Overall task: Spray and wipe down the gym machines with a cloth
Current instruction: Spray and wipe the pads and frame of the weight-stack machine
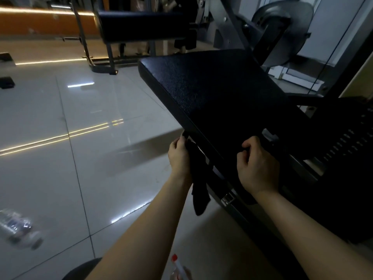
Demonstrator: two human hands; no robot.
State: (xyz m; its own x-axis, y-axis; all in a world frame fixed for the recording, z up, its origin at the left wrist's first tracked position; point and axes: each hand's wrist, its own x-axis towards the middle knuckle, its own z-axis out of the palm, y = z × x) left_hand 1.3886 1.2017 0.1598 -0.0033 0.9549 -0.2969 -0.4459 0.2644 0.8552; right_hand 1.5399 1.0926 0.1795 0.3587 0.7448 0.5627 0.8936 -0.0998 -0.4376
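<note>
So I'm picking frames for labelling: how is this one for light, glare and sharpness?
Head view: dim overall, so the black cloth in the left hand barely separates from the dark pad; head view: light streaks glare off the glossy floor; head view: the plastic bottle at lower left is blurred, and tile lines bow near the edges.

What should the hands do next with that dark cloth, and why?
Probably slide the cloth along the near edge of the black pad. The left hand holds it there, hanging down, and the spray bottle sits in neither hand, so wiping seems due. The right hand is curled on the pad; too dark to tell whether it pinches cloth.
</note>
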